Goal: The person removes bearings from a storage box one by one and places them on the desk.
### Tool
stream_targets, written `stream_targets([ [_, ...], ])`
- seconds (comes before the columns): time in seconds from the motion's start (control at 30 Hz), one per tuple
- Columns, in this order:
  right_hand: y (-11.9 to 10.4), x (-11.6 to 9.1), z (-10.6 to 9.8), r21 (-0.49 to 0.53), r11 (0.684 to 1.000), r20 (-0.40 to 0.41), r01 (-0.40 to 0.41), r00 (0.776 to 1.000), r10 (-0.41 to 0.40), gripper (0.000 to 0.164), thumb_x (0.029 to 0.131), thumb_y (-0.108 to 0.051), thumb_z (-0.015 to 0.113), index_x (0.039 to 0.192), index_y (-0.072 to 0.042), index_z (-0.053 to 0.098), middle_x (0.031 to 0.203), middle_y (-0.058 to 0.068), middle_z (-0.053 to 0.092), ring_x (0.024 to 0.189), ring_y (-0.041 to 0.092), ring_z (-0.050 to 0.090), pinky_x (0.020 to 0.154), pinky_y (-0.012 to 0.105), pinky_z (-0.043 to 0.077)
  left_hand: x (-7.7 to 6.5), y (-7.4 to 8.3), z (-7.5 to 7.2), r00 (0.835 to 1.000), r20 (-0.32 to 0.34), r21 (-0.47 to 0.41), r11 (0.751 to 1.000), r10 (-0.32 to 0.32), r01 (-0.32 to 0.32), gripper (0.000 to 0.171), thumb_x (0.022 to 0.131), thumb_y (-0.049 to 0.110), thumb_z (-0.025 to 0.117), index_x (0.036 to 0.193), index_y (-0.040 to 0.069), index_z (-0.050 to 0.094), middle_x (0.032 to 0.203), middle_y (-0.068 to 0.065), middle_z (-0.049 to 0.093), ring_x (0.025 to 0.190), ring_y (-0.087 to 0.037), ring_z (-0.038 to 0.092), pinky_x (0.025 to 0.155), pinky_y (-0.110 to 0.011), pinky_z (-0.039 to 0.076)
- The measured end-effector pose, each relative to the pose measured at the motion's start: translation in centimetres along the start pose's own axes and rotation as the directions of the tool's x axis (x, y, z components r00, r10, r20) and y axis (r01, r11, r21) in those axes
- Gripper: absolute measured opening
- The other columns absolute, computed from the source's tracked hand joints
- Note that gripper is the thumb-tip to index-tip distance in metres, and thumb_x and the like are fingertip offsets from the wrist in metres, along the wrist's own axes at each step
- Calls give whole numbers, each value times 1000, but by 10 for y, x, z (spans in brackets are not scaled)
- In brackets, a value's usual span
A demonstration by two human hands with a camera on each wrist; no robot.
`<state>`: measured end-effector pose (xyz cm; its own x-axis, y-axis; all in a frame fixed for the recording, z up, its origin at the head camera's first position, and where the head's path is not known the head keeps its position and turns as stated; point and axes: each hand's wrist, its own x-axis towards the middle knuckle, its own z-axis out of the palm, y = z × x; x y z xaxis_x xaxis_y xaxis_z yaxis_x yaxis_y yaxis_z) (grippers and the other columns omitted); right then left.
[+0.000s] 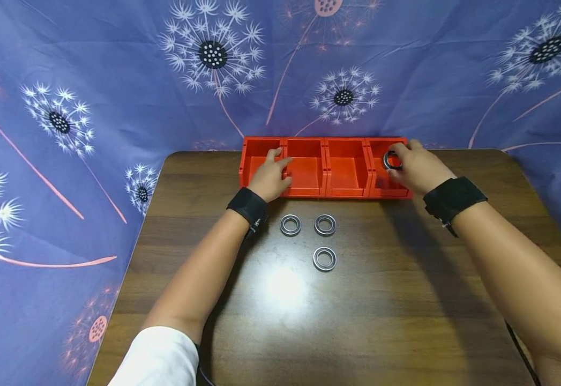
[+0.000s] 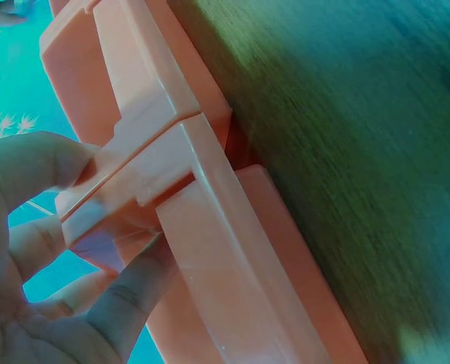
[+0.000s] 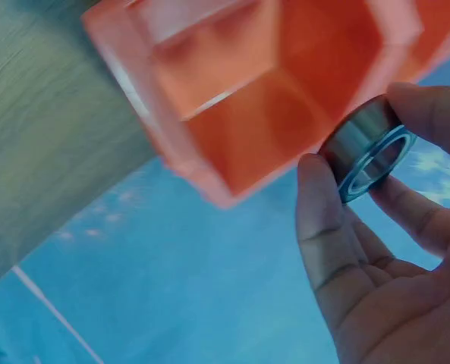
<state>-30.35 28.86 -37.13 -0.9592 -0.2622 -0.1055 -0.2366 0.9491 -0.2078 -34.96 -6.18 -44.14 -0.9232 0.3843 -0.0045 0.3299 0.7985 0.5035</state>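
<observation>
My right hand (image 1: pixel 417 167) pinches a metal ring bearing (image 1: pixel 392 160) between thumb and fingertips, over the rightmost red bin (image 1: pixel 379 185). In the right wrist view, the bearing (image 3: pixel 365 144) is tilted, its dark bore showing, beside the bin's rim. At the other end of the row, my left hand (image 1: pixel 270 178) grips the adjoining walls of the two leftmost red bins (image 1: pixel 256 155). The left wrist view has the thumb and fingers on either side of those walls (image 2: pixel 141 159). Three more bearings lie flat on the table: one left (image 1: pixel 290 225), one right (image 1: pixel 325 225), one nearer (image 1: pixel 324 259).
The joined red bins stand in a row along the back edge of the brown wooden table (image 1: pixel 381 321). Right behind them hangs a blue cloth (image 1: pixel 280 69) with dandelion prints. A black cable (image 1: pixel 521 348) runs beneath the right forearm.
</observation>
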Motion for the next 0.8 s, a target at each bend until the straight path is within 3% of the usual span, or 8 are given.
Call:
stream_targets([
  [0.13,-19,-28,0,4,991,-2,133,991,-133,56,98,-14,71,144,7,47,113,32,50,81,36,63,72,50,54,1,-1,1,1000,3,5,1000,-5,5,59,100,18,67,156,11,50,168,-19,26,73,-25,58,76,-35,52],
  [0.3,-39,-66,27,-15,953,-44,302,952,-302,48,91,-13,80,130,5,59,103,22,56,74,21,59,66,42,54,2,1,2,1000,3,-2,1000,-3,3,59,100,18,66,156,11,50,169,-19,26,77,-28,61,83,-39,56],
  [0.57,-59,-108,79,0,933,25,360,933,-360,50,86,-17,86,127,3,65,108,18,62,79,19,66,70,42,60,1,1,2,1000,-5,8,1000,-3,3,60,99,19,67,156,10,51,169,-18,27,76,-26,61,82,-38,57],
  [0.8,-66,-121,98,21,929,56,371,927,-371,50,85,-17,85,127,1,66,105,12,61,78,12,61,69,37,58,-2,4,2,1000,-15,19,1000,-1,1,59,99,18,68,156,9,51,169,-19,27,80,-29,65,85,-39,57],
])
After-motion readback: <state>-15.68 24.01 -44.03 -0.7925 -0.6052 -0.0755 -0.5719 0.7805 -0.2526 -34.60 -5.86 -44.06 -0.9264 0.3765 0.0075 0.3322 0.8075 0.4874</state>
